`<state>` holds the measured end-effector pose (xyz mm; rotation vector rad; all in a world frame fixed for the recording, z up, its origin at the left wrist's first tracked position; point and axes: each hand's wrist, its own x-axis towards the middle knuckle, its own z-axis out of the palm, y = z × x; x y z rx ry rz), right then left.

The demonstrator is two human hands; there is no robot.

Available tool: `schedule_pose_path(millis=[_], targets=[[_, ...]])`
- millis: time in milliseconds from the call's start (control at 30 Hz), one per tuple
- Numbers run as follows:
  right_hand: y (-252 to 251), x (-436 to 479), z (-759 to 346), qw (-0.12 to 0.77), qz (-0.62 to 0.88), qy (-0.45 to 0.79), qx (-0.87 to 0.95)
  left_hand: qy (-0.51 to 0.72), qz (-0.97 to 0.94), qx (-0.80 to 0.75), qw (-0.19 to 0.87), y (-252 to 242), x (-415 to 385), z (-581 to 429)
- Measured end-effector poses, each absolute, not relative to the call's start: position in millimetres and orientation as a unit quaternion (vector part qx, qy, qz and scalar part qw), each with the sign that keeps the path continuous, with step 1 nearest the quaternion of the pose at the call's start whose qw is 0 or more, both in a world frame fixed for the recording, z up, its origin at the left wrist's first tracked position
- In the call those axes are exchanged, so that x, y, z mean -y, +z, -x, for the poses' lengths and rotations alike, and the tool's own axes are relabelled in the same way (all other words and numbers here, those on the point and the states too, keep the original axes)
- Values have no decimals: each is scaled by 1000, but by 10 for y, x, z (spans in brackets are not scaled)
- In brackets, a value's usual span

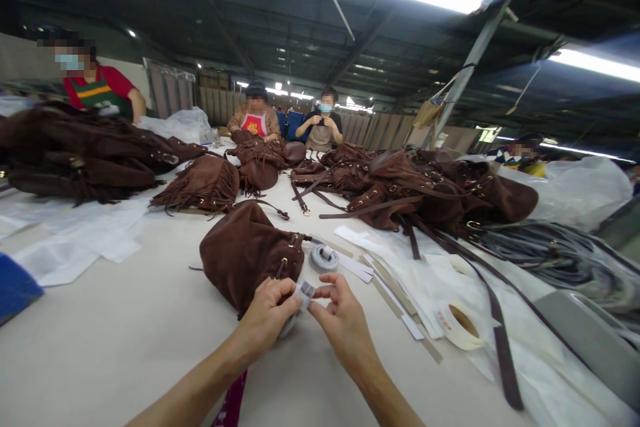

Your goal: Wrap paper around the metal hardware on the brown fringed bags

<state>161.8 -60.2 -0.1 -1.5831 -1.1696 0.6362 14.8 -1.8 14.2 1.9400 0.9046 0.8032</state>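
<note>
A small grey-white label (305, 291) with dark marks is pinched in my left hand (267, 317), between thumb and fingers. Close by on the right, my right hand (343, 317) has its thumb and fingertips closed at the label's right edge. A pale grey piece, partly covered by my left hand, hangs below the label. Just behind my hands lies a dark brown drawstring bag (245, 250) with metal eyelets, its opening turned to the right. Next to the bag, a coiled roll of grey label tape (323, 258) rests on the table (165, 320).
Brown fringed bags (200, 181) and a large heap of bags with straps (400, 183) lie farther back. At the right are cardboard strips (395, 280), a masking tape roll (463, 325), plastic sheets and a hanging strap (505, 360). Several co-workers are across the table.
</note>
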Motion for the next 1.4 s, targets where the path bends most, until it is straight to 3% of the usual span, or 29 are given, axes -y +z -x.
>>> schedule_pose_path(millis=[233,433,667,833,1067,1400], targets=[[52,666,-1588,466,688,132,540,339,-707,-355,508,137,33,-136],[48,807,-1537,502,645,200,540,340,-696,-375,509,82,14,-139],[71,882,-1471,504,639,169,556,346,-712,-369,487,77,20,-139],[40,803,-1433,528,620,261,518,342,-733,-341,479,85,-1,-112],[-12,710,-1439,569,536,508,362,289,-746,-318,509,65,-40,-72],[-450,543,-1442,650,419,577,262,369,-697,-365,495,20,-28,-151]])
